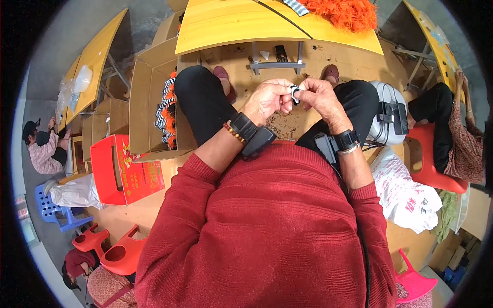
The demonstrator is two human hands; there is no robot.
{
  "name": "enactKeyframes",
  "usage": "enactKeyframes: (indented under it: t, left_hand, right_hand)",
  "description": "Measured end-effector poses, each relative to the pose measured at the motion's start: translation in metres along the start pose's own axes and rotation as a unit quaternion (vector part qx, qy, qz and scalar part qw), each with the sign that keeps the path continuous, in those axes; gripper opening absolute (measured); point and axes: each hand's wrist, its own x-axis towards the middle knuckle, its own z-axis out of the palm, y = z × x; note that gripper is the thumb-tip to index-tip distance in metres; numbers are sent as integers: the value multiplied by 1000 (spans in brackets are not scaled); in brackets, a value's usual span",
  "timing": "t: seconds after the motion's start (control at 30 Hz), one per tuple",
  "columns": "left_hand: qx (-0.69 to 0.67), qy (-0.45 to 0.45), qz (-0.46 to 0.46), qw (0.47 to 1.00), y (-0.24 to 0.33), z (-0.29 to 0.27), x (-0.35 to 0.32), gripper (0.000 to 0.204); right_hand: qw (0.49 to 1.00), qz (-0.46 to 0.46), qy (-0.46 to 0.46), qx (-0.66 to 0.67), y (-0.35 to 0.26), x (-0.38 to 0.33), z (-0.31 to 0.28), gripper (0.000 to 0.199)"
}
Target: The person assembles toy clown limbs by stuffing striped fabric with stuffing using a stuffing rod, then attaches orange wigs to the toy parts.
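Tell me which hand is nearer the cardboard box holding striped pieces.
Left. The left hand is to the right of the cardboard box; the right hand is farther right.

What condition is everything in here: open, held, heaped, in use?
Left hand: fingers pinching a small black-and-white piece
Right hand: fingers gripping the same piece
Cardboard box: open, striped and orange material inside
Red box: open
Fluffy orange pile: heaped on the yellow table
Phone: lying beneath the table; on or off, can't tell
White bag: crumpled
Red chair: occupied by another person
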Motion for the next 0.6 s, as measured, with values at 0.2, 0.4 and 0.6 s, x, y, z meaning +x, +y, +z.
enactKeyframes:
  t: [0.2,0.4,0.6]
  left_hand:
    - [26,-8,64,998,7,9,-1,12]
    - [153,22,133,979,7,24,-8,14]
    - [41,28,93,994,4,5,-6,12]
  right_hand:
    - [989,-94,108,-44,-1,0,8,11]
    - [871,-303,224,-315,2,6,15,10]
    - [957,37,-63,280,-6,-6,6,8]
